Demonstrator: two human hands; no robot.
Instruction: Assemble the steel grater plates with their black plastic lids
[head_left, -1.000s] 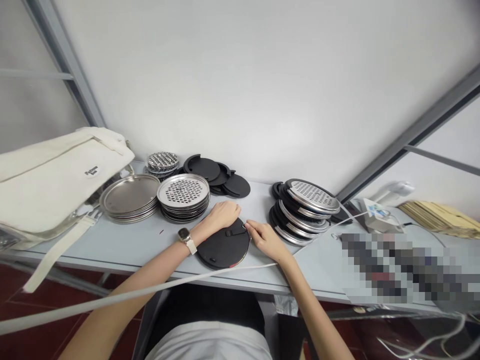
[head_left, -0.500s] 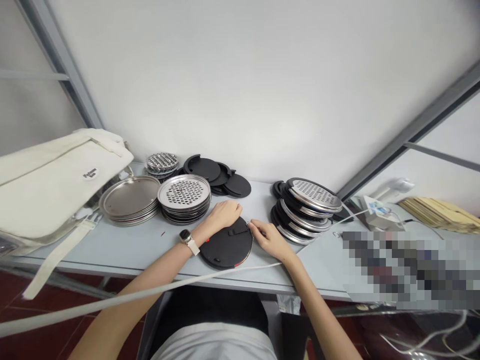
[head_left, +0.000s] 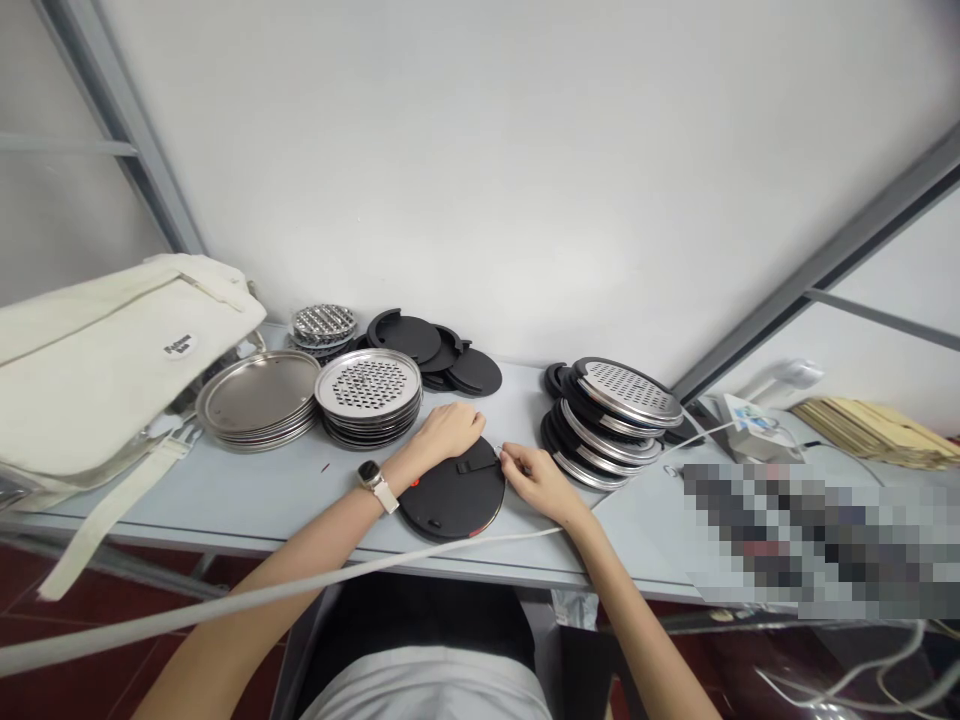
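A black round disc [head_left: 453, 497] lies on the table in front of me, with a small rectangular latch-like part [head_left: 477, 462] near its upper right and a red spot at its left. My left hand [head_left: 452, 430] is closed over the disc's far edge, its fingertips partly hidden, and a watch is on that wrist. At the disc's right edge my right hand [head_left: 529, 474] pinches a small shiny metal piece [head_left: 498, 450], too small to name. Just right of that hand stands a stack of black discs with metal grater plates [head_left: 634, 390].
Left of the disc are stacked perforated grater plates [head_left: 368, 383] and plain metal plates [head_left: 260, 390]. Black lids [head_left: 405, 343] lie behind. A white bag [head_left: 112, 350] stands far left. A white cord [head_left: 337, 570] crosses the front; brown envelopes [head_left: 874, 430] lie right.
My right hand has shifted very slightly at the disc's edge, still pinching. My left hand and the disc stay almost where they were.
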